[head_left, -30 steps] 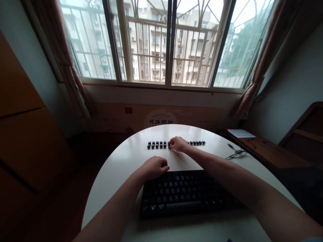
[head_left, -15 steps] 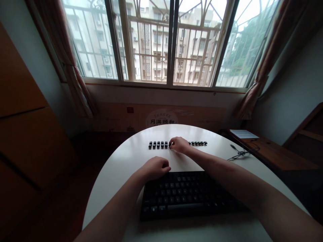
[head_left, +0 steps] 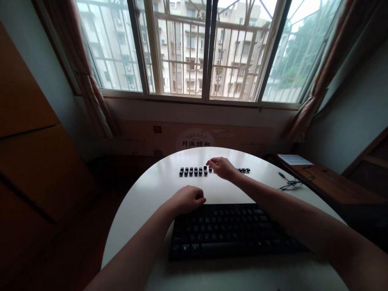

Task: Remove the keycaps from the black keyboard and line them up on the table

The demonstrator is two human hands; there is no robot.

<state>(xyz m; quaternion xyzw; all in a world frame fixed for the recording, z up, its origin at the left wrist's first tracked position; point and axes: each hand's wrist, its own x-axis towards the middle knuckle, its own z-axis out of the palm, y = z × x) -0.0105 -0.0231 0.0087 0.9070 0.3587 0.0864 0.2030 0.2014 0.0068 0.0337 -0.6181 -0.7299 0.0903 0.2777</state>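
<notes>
Several keycaps (head_left: 195, 173) lie centre-frame, just left of the right hand (head_left: 222, 167); we find the left hand (head_left: 188, 199) curled by the keyboard (head_left: 218, 232), and cannot tell either grip.

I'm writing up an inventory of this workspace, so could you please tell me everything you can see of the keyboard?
The keyboard is black and looks like plastic, with rows of dark keys bearing pale legends and a long spacebar on the side nearest the person. It lies on the white table. The left hand is at its far left corner; whether they touch is unclear. The right forearm hides part of its right side. Shadow obscures finer detail.
</notes>
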